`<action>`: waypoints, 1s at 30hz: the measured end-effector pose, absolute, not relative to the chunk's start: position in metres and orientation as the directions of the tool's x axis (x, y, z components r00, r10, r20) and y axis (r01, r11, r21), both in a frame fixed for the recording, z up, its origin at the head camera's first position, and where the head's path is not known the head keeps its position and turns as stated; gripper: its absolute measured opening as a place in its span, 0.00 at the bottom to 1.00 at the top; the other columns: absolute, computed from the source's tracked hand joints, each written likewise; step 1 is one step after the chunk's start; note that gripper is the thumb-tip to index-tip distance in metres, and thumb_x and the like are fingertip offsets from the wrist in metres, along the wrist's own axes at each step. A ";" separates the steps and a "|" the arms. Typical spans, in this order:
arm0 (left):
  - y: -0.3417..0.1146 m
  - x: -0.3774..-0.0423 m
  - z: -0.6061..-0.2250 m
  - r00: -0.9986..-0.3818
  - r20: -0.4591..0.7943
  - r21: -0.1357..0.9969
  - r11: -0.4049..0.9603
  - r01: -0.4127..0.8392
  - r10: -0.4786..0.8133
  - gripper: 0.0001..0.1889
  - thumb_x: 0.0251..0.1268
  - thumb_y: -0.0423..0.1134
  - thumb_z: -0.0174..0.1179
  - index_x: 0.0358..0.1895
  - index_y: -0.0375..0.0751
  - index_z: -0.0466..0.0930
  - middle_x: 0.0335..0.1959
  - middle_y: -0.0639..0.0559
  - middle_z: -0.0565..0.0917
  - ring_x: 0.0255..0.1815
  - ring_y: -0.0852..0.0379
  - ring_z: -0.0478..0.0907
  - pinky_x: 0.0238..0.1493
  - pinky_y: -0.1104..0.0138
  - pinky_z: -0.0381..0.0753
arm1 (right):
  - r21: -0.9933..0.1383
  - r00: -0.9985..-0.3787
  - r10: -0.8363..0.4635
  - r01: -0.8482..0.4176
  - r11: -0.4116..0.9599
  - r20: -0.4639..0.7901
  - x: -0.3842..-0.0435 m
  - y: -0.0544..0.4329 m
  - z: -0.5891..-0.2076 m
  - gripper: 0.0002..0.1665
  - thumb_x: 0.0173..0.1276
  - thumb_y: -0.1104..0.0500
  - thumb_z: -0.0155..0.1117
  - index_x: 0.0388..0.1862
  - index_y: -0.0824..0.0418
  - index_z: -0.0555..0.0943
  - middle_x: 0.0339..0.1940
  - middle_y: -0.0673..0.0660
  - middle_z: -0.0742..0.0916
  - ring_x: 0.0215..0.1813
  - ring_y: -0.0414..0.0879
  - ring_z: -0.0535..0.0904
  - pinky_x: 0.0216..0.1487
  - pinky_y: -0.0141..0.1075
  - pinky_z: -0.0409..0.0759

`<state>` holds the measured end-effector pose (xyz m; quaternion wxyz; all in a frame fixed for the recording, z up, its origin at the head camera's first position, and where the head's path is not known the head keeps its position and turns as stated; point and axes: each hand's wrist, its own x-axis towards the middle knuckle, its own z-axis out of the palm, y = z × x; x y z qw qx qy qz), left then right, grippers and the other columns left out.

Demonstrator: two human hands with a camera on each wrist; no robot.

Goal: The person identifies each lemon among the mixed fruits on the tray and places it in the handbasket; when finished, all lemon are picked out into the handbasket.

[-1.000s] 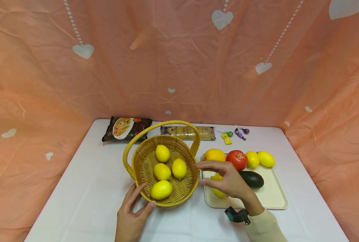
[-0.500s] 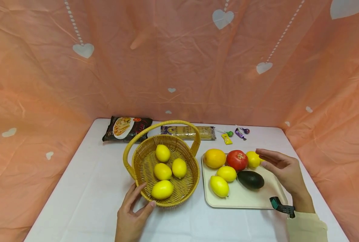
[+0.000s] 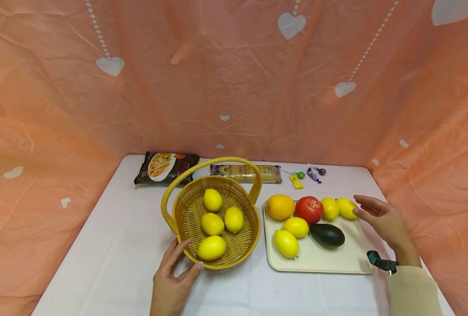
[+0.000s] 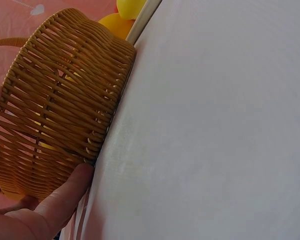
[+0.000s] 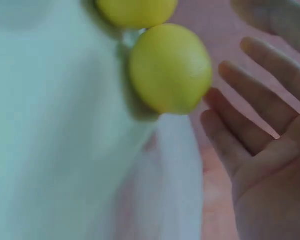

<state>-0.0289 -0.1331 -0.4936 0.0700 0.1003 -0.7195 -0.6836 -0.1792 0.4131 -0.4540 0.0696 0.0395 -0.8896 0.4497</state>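
At lower centre the left hand's grip (image 3: 172, 278) pinches the basket (image 3: 245, 250), while at right the right hand's grip (image 3: 385, 224) is spread beside the rightmost lemon (image 3: 345, 208).

Left hand (image 3: 173, 281) grips; right hand (image 3: 387, 224) spreads its fingers (image 5: 257, 97), apparently relaxed.

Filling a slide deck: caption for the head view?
Left hand touches a wicker basket holding four lemons; right hand beside the lemon at the far right corner of a tray.
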 end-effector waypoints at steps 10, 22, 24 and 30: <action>-0.133 -0.029 -0.493 -0.970 -0.040 0.998 0.033 -0.050 -0.241 0.34 0.67 0.33 0.78 0.76 0.43 0.79 0.89 0.38 0.59 0.87 0.32 0.59 0.64 0.58 0.89 | -0.732 -0.987 0.039 -0.087 0.675 0.154 -0.182 0.409 -0.478 0.30 0.78 0.54 0.75 0.72 0.69 0.82 0.56 0.36 0.86 0.51 0.12 0.75 0.53 0.09 0.78; -0.133 -0.028 -0.494 -0.971 -0.033 0.999 0.031 -0.042 -0.238 0.34 0.67 0.33 0.78 0.76 0.43 0.79 0.88 0.38 0.59 0.87 0.32 0.59 0.63 0.60 0.91 | -0.971 -0.974 0.101 -0.213 -0.109 0.203 -0.160 0.396 -0.453 0.24 0.80 0.77 0.60 0.70 0.66 0.84 0.53 0.45 0.93 0.52 0.36 0.91 0.53 0.26 0.91; -0.133 -0.028 -0.494 -0.970 -0.025 0.999 0.036 -0.035 -0.241 0.34 0.67 0.33 0.78 0.76 0.43 0.79 0.88 0.38 0.60 0.86 0.32 0.60 0.62 0.60 0.91 | -0.940 -0.963 0.045 -0.269 -0.210 0.266 -0.157 0.386 -0.445 0.26 0.79 0.81 0.55 0.70 0.70 0.83 0.56 0.52 0.93 0.53 0.42 0.92 0.56 0.31 0.92; -0.132 -0.029 -0.494 -0.968 -0.019 0.998 0.052 -0.033 -0.249 0.33 0.68 0.36 0.79 0.75 0.43 0.80 0.87 0.38 0.61 0.85 0.32 0.62 0.61 0.61 0.92 | -0.933 -0.922 -0.142 -0.357 -0.042 0.360 -0.148 0.348 -0.419 0.26 0.76 0.84 0.56 0.71 0.79 0.77 0.63 0.53 0.91 0.60 0.42 0.88 0.63 0.29 0.89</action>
